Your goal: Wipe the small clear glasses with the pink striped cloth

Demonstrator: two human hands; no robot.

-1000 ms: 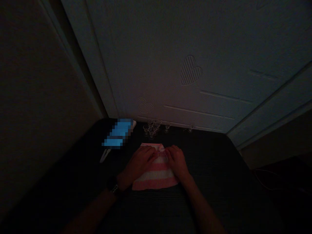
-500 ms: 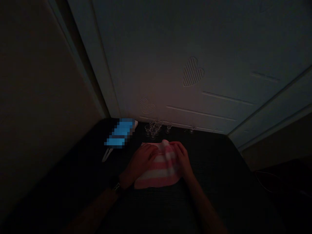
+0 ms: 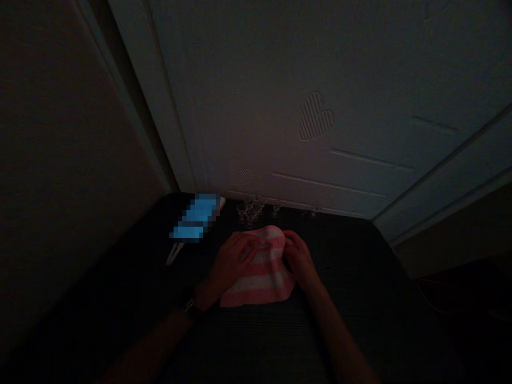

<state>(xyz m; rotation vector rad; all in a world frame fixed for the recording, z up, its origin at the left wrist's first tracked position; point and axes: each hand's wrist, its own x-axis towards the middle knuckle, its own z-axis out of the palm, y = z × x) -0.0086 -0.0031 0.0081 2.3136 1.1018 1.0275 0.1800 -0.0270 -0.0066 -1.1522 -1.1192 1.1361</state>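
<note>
A pink-and-white striped cloth (image 3: 256, 282) lies on the dark table in front of me. Over its left side, my left hand (image 3: 230, 261) has its fingers closed around a small clear glass (image 3: 256, 246), which lies on its side against the cloth. My right hand (image 3: 299, 256) pinches the raised right edge of the cloth beside the glass. Dim light blurs the glass's outline. Behind the cloth stands a cluster of small stemmed glasses (image 3: 251, 209), with a single glass (image 3: 276, 209) just right of it.
A phone with a blurred blue screen (image 3: 196, 218) rests at the back left, a white strap (image 3: 173, 253) beside it. Another small glass (image 3: 315, 211) stands farther right near the white panel (image 3: 240, 106) with embossed hearts. The dark tabletop (image 3: 260, 341) ends at walls behind and left.
The cloth's upper right part has been lifted back to the right by my right hand, uncovering the glass in my left hand. The glasses behind have stayed put.
</note>
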